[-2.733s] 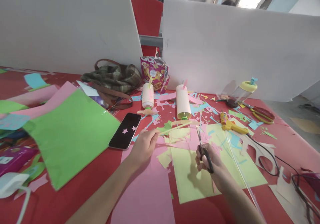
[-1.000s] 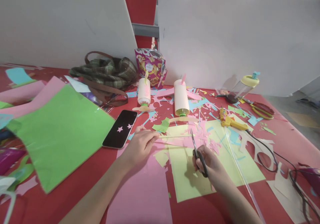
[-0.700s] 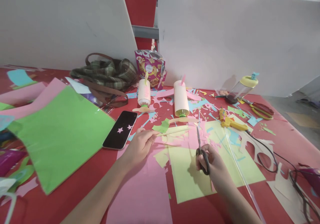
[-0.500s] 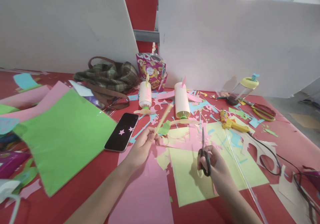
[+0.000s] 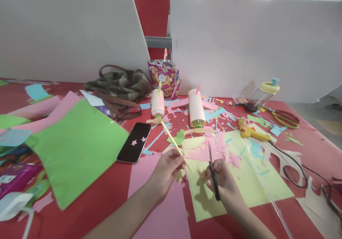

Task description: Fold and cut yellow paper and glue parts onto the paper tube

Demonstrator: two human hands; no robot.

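Between the fingertips of my left hand (image 5: 169, 171) is a thin pale-yellow paper strip (image 5: 171, 137), slanting from upper left to lower right. My right hand (image 5: 221, 180) grips black-handled scissors (image 5: 212, 171), their blades pointing up and seemingly together, apart from the strip. Both hands are over a yellow paper sheet (image 5: 205, 203) and a pink sheet (image 5: 160, 210). Beyond them stand two paper-wrapped bottles, a smaller one (image 5: 157, 103) and a larger one (image 5: 196, 107), each with a green cap and a paper strip across it.
Left are a phone (image 5: 134, 143) with pink stars on it and a green sheet (image 5: 80, 150). Right are a yellow glue gun (image 5: 253, 133) with a glue stick (image 5: 263, 182) and cord, pliers (image 5: 285, 118) and a clear container (image 5: 262, 97). A plaid bag (image 5: 120, 84) and snack pouch (image 5: 164, 77) stand behind.
My left hand has moved right and nearer, and the strip now tilts the other way, its lower end towards the scissors. The scissors have turned in my right hand.
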